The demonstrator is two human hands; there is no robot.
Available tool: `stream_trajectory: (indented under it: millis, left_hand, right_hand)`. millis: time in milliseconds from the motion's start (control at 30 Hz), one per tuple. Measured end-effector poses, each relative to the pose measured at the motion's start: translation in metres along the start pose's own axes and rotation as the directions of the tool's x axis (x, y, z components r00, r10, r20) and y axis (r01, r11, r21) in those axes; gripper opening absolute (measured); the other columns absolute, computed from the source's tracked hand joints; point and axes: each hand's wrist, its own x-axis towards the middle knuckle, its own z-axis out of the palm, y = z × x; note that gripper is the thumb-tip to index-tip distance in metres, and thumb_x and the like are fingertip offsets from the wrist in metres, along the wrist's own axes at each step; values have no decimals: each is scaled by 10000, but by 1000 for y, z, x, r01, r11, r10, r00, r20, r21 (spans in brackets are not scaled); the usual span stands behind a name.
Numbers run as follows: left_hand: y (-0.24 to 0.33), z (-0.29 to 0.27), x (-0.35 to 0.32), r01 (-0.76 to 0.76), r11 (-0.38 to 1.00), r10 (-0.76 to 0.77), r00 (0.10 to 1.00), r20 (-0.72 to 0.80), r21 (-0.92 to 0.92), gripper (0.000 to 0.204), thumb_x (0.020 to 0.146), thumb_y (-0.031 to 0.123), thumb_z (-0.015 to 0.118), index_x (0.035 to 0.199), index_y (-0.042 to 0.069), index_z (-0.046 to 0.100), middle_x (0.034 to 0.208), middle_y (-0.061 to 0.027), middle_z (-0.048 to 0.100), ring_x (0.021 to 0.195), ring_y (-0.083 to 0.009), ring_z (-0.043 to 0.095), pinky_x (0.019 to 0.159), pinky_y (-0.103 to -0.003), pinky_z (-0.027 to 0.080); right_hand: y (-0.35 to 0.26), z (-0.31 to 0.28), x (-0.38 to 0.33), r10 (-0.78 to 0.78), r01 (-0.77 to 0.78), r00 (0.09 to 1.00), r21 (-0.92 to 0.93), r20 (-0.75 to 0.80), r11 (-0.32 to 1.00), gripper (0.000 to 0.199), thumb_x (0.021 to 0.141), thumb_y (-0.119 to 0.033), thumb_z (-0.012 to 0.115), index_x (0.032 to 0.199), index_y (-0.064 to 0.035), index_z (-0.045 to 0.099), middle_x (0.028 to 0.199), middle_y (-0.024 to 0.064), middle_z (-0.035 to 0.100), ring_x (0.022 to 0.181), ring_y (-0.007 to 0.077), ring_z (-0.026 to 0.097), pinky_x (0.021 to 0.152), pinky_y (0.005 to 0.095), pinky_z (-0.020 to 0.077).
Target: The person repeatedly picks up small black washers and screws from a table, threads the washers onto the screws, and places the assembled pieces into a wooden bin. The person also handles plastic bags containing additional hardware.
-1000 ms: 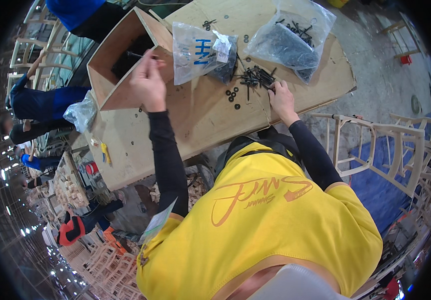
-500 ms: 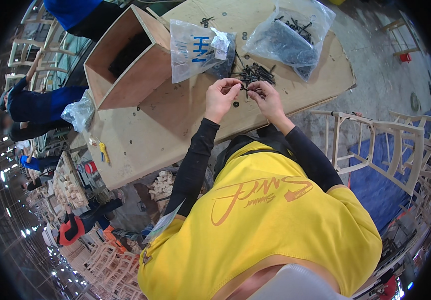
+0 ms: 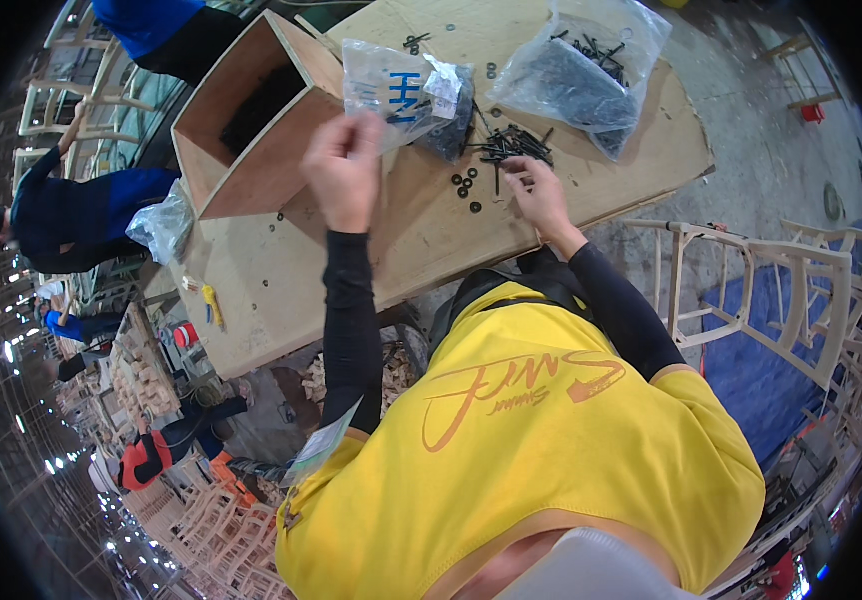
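Pale wood, wide and scuffed, that's the counter (image 3: 281,300), and on it a jumbled heap of black bolts (image 3: 516,143), slim shafts crossing every which way, just left of the bulky clear bag (image 3: 576,95). Right hand (image 3: 541,195) at the heap's near edge, fingers (image 3: 523,172) loosely curled; can't tell if they grip a bolt. Left hand (image 3: 344,175) hangs blurred, fingers bent, hold unclear, blocking part of the open wooden box (image 3: 276,160) and a corner of the blue-marked bag (image 3: 406,95). Black washers (image 3: 476,207) sit below the bolts; a yellow-handled tool (image 3: 212,305) lies far left.
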Motion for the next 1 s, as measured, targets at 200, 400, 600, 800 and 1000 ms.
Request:
stream_trajectory:
  millis: [200, 400, 600, 800, 1000]
  left_hand:
    - [4, -22, 25, -67, 984, 19, 960, -279, -163, 314, 899, 75, 674, 1194, -14, 613, 943, -52, 678, 813, -93, 621, 734, -244, 527]
    - [-86, 63, -72, 48, 992, -93, 905, 414, 119, 201, 840, 109, 689, 1032, 55, 711, 900, -74, 673, 731, -157, 637, 686, -289, 521]
    - [-133, 99, -123, -65, 967, -48, 902, 430, 245, 188, 786, 26, 702, 967, 27, 653, 852, -118, 636, 713, -229, 649, 662, -324, 526]
    - [-124, 97, -114, 407, 913, -355, 802, 481, -6, 159, 837, 49, 711, 983, 19, 657, 849, -69, 683, 719, -134, 658, 677, -277, 541]
    - [-76, 88, -94, 668, 682, -402, 683, 611, -298, 190, 889, 104, 696, 1053, 9, 691, 857, -26, 692, 732, -76, 634, 694, -232, 537]
  right_hand:
    - [1, 0, 19, 7, -28, 991, -157, -136, 987, 224, 839, -139, 691, 1044, -60, 644, 995, 114, 629, 817, 210, 645, 740, 345, 515]
    - [33, 15, 40, -94, 68, 991, -244, -97, 967, 225, 862, -141, 698, 1060, -44, 652, 894, 77, 657, 784, 171, 647, 705, 301, 510]
    - [10, 9, 30, -21, 32, 974, 48, -226, 998, 211, 876, -203, 712, 946, -19, 636, 805, 80, 664, 695, 146, 632, 649, 281, 505]
    - [4, 2, 11, 107, -111, 994, 212, 32, 971, 183, 896, -192, 690, 955, -33, 621, 721, 54, 664, 668, 132, 656, 609, 278, 503]
    - [-10, 5, -7, -54, 46, 978, 47, 200, 998, 202, 879, -166, 690, 1035, -53, 628, 869, 107, 657, 682, 224, 658, 617, 328, 504]
